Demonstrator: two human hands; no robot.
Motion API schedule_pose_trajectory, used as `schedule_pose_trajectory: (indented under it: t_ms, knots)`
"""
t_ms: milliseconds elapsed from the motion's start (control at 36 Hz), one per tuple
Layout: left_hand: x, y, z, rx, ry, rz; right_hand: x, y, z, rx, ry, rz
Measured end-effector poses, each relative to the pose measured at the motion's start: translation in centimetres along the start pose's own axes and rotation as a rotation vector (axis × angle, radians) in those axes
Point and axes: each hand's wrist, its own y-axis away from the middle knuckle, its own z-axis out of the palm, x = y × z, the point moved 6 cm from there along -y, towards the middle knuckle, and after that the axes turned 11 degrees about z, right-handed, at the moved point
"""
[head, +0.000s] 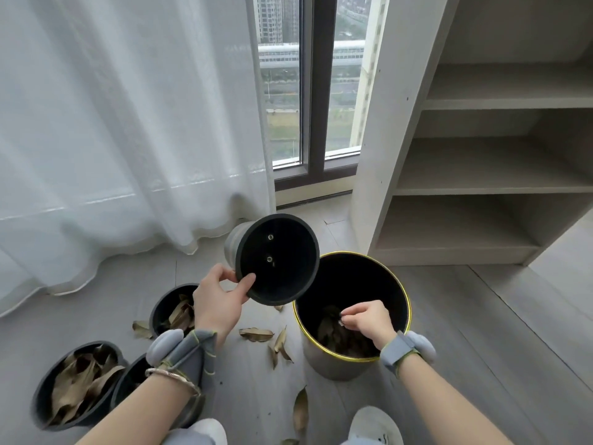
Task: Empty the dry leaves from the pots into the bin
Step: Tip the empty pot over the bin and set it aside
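At the far left we see a sheer white curtain [122,123] falling in soft folds to the pale grey plank floor [449,316]. Below it stand 3 round dark pots: the nearest-left pot [41,390] heaped with crisp, curled brown leaves, a second pot [128,380] partly hidden behind our left forearm, and a third pot [163,303] further back, also holding dry leaves.

Our left hand [218,303] grips the rim of an upturned pot [277,258], thumb pressed inside the lip and fingers curled round the outside. This pot is tilted on its side with its mouth facing us; its inside is matte black and smooth, with 2 small holes in the base, and its outer wall looks ribbed and grey. It hangs just above and left of the bin [349,364], overlapping the bin's rim.

Loose leaves [256,334] lie scattered flat on the floor between the pots and the bin.

The bin is a cylinder with a thin gold rim and a dark interior; a pile of brown leaves sits at its bottom. Our right hand [369,321] reaches inside its mouth, fingertips pinched together on something small; what it is, we cannot tell.

To the right stands a pale wooden shelf unit [481,155] with bare boards
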Motion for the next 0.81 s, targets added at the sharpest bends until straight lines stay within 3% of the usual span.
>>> schedule_pose_trajectory:
  t_ms: [139,306,556,667,806]
  knots:
    - [-0.2,0.0,0.3,-0.015,0.009,-0.007,2.2,-2.0,0.0,0.061,0.106,0.066]
    - [0.7,0.3,0.9,-0.045,0.005,0.015,1.4,-2.1,-1.1,0.086,0.097,-0.014]
    - [6.7,2.6,4.7,-0.182,-0.048,0.171,-2.0,4.6,-6.4,0.03,-0.592,-0.197]
    - [9.8,5.1,9.8,-0.289,0.038,0.203,-0.2,8.4,-10.9,0.069,-0.709,-0.277]
    - [12.6,9.9,17.6,-0.496,0.084,0.26,6.4,10.6,-17.1,0.26,-0.794,-0.245]
